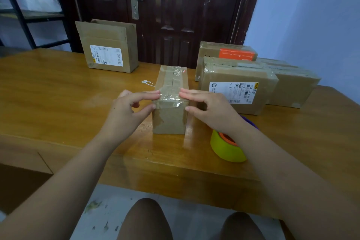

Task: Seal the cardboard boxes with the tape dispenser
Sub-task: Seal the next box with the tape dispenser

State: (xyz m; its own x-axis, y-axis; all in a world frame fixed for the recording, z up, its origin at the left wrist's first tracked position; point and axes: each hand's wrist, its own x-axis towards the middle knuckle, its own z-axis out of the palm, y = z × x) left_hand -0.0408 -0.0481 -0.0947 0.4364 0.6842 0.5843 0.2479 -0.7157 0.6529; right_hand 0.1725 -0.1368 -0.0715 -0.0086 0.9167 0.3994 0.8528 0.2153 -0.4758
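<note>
The box (171, 103) stood on the table (58, 91), near its front edge, with its short end toward the person and clear tape along its top seam and over the near end. The left hand (126, 111) met it from the left. Its fingers (148, 93) lay nearly straight and together, tips on the taped top edge, and the thumb was spread below them with its tip on the near face. The right hand (211, 109) mirrored this. Its fingers (192, 94) were straight, tips on the top right edge, with the thumb apart from them and its tip at the near right corner. Neither hand curled round anything.

The dispenser (227, 147) lay on the table just right of the box, partly under the right wrist and held by neither hand. An open box (110, 52) stood far left. Three taped boxes (237, 85) sat close together at the right.
</note>
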